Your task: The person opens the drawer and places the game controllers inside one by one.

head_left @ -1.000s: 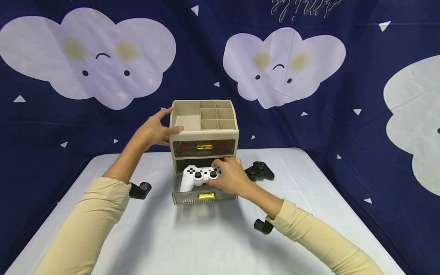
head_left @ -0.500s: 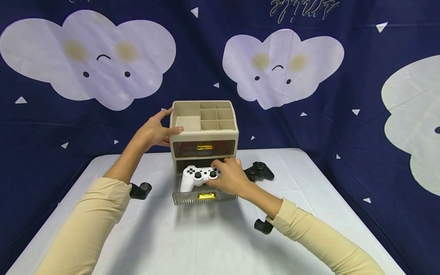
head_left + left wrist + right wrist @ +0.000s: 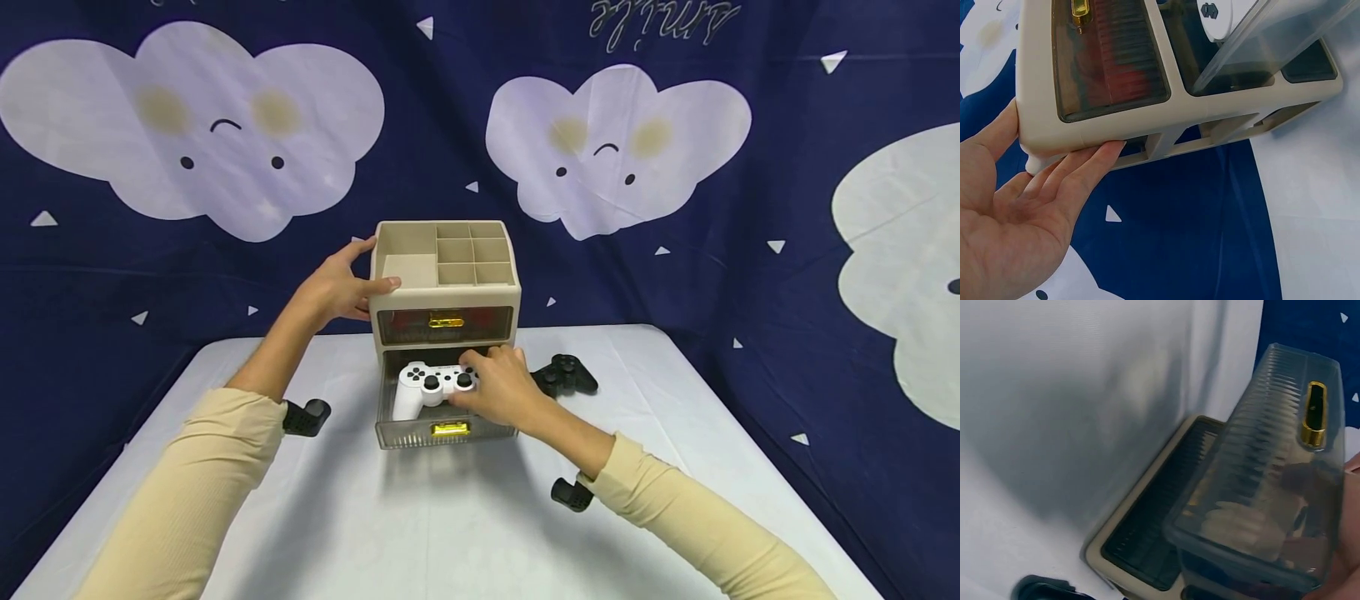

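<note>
Fingers of my right hand (image 3: 501, 387) pinch the right end of a white game controller (image 3: 435, 377), which lies in the pulled-out transparent drawer (image 3: 408, 435) of the beige organizer (image 3: 450, 296). My left hand (image 3: 336, 287) spans the organizer's left side, fingers straight and spread wide. A black game controller (image 3: 572, 375) rests nearby on the white counter (image 3: 450, 533).

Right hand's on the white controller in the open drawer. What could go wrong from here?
The white controller sits behind the front wall of the open drawer, so it may catch there if drawn out too low.

The right hand has it by one end only, so it might twist or slip.

The black controller lies close beside that hand and could get knocked.
</note>
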{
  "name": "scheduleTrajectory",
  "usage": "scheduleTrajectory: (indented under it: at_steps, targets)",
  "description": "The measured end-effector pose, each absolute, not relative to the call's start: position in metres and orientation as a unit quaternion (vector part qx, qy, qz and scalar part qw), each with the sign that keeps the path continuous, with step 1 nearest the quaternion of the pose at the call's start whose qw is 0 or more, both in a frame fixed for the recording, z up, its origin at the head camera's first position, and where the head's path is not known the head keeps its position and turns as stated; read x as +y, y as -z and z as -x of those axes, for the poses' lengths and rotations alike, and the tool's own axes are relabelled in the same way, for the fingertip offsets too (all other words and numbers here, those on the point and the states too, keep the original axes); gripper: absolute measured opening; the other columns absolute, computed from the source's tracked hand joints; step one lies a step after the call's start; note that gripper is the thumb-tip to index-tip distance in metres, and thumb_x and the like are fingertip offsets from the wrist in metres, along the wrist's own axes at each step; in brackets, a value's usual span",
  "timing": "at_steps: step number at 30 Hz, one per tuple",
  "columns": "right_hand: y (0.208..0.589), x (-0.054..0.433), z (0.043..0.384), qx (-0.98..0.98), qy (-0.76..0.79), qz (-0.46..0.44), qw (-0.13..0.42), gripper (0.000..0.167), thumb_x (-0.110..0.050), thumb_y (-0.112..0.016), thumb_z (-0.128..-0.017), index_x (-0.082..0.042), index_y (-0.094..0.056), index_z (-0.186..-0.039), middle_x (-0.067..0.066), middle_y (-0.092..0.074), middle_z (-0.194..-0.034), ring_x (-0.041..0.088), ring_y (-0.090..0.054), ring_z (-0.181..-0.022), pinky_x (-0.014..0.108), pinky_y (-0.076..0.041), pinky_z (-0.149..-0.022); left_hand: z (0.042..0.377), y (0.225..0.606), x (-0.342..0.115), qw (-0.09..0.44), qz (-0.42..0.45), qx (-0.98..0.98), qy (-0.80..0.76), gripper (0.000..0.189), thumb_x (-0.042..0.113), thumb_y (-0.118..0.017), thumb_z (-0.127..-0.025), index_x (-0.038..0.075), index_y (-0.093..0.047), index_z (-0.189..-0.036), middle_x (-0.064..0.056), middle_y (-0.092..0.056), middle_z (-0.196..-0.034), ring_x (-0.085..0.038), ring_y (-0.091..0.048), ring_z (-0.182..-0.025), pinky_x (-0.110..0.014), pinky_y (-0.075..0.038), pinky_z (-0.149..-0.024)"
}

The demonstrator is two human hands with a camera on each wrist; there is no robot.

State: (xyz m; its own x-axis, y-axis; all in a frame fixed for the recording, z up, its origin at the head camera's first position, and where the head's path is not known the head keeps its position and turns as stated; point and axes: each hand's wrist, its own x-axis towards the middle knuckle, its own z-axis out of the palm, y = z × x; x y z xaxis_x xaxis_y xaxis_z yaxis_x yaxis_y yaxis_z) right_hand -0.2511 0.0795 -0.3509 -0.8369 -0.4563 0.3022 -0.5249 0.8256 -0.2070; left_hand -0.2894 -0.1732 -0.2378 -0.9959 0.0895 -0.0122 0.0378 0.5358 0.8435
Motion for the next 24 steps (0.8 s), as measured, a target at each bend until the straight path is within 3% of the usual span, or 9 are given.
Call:
scheduleTrajectory:
  at_steps: [4,8,11,13,18,24]
  targets:
    - [0.343,0.081,0.248,-0.950,-0.149,-0.255,0.097,0.063,-0.050,-0.079,-0.086,-0.008,-0.065,-0.132,0.021,-0.067,-0.124,0.037,-0.057,-0.119,0.047,-0.042,-0.095,0.290,0.239,-0.172,0.024,-0.035,0.877,-0.478,0.092,0.030,-0.070,-0.098,0.031,-0.008,-0.165,-0.029,-0.049,-0.147,-0.045,-0.069,-0.111,-0.053,-0.057,-0.096]
    - [0.330,0.083,0.242,-0.944,-0.187,-0.258,0.088,0.061,-0.045,-0.073,-0.093,-0.005,-0.061,-0.137,0.022,-0.065,-0.126,0.038,-0.055,-0.122,0.053,-0.044,-0.104,0.291,0.238,-0.172,0.022,-0.033,0.878,-0.478,0.092,0.030,-0.070,-0.098,0.031,-0.008,-0.165,-0.024,-0.028,-0.163,-0.045,-0.067,-0.114,-0.054,-0.057,-0.096]
    - [0.320,0.083,0.237,-0.930,-0.231,-0.270,0.094,0.048,-0.035,-0.072,-0.096,-0.002,-0.065,-0.130,0.020,-0.069,-0.116,0.033,-0.062,-0.111,0.048,-0.050,-0.096,0.292,0.237,-0.172,0.022,-0.032,0.876,-0.481,0.092,0.030,-0.071,-0.097,0.031,-0.008,-0.165,-0.016,-0.007,-0.171,-0.046,-0.066,-0.117,-0.055,-0.056,-0.098]
    - [0.316,0.083,0.232,-0.920,-0.268,-0.275,0.083,0.039,-0.030,-0.071,-0.097,-0.002,-0.068,-0.123,0.014,-0.073,-0.105,0.026,-0.067,-0.097,0.041,-0.055,-0.086,0.292,0.237,-0.171,0.021,-0.031,0.875,-0.482,0.092,0.031,-0.071,-0.097,0.031,-0.009,-0.165,-0.012,0.000,-0.172,-0.046,-0.065,-0.117,-0.054,-0.055,-0.098]
    - [0.308,0.084,0.218,-0.901,-0.345,-0.264,0.002,0.022,-0.027,-0.068,-0.097,-0.010,-0.073,-0.110,0.004,-0.075,-0.085,0.010,-0.065,-0.070,0.028,-0.054,-0.064,0.291,0.238,-0.172,0.022,-0.031,0.877,-0.479,0.091,0.031,-0.070,-0.098,0.031,-0.009,-0.165,-0.015,-0.004,-0.171,-0.046,-0.066,-0.116,-0.054,-0.056,-0.097]
    - [0.308,0.089,0.208,-0.879,-0.387,-0.261,-0.095,0.021,-0.026,-0.065,-0.099,-0.009,-0.074,-0.106,0.007,-0.072,-0.075,0.014,-0.064,-0.064,0.026,-0.053,-0.058,0.291,0.238,-0.172,0.024,-0.033,0.877,-0.478,0.091,0.031,-0.070,-0.098,0.031,-0.007,-0.165,-0.022,-0.021,-0.166,-0.045,-0.067,-0.115,-0.054,-0.056,-0.097]
